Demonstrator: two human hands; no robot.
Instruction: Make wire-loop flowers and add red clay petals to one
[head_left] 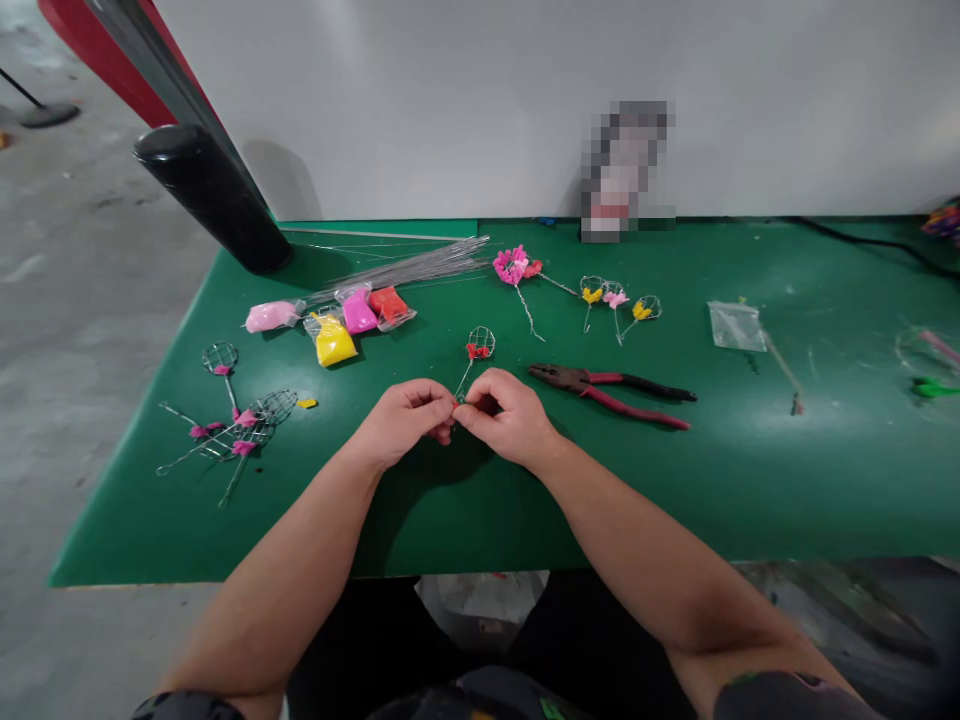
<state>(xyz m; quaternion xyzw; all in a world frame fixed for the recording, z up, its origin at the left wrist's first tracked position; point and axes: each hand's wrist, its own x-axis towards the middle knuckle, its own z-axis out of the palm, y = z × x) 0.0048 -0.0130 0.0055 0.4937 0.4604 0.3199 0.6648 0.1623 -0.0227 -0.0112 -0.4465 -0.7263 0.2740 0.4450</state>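
Observation:
My left hand (409,415) and my right hand (506,410) meet near the middle of the table, both closed in a pinch. Between the touching fingertips shows a tiny bit of red clay (455,404). Just beyond them is a small wire racket shape (484,338) with a red clay bow (477,351) at its neck. Its thin wire stem runs down to my fingertips; whether they grip it I cannot tell. Pliers (577,381) with red and black handles lie right of my right hand. A yellow clay scrap (307,403) lies left of my left hand.
Bagged clay (334,340) in several colours lies behind my left hand, before a bundle of wires (420,265). Wire shapes with pink bows (244,420) lie left. Farther back are a pink flower (512,265), more wire shapes (615,295) and a black cylinder (214,200). A plastic bag (739,327) lies right.

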